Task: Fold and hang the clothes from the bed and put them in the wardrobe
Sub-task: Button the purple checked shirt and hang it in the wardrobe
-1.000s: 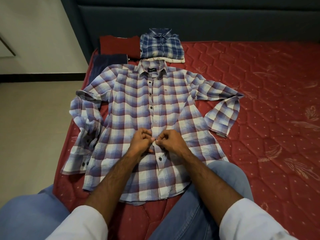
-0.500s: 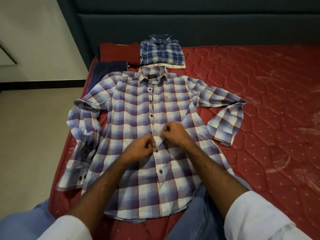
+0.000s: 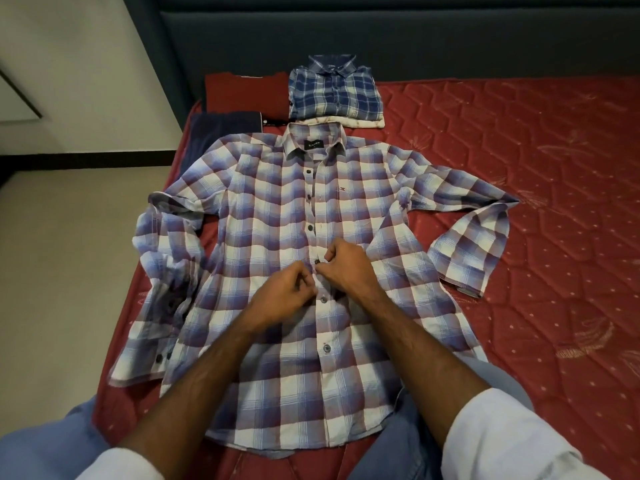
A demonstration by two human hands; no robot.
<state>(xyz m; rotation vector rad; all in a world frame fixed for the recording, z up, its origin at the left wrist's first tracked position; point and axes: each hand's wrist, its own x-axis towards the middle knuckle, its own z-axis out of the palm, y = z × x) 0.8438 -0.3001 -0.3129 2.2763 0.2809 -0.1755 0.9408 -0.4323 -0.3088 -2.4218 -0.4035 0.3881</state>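
A blue, white and maroon checked shirt (image 3: 263,216) lies face up and spread out on the red mattress (image 3: 519,271), collar away from me, both sleeves bent back. At mid-chest both my hands meet on the button placket. My left hand (image 3: 284,294) pinches the left edge of the placket. My right hand (image 3: 346,268) pinches the right edge beside a dark button. Two buttons below my hands are fastened; those above look open.
Folded clothes lie at the head of the bed: a blue checked shirt (image 3: 336,93) on a cream one, a red garment (image 3: 246,95), a navy one (image 3: 221,133). A dark padded headboard (image 3: 381,36) stands behind. Beige floor (image 3: 69,254) lies left. My knees in jeans rest on the mattress.
Both hands have moved up the placket, away from me, from a lower button to the one above it. The shirt itself has stayed in place.
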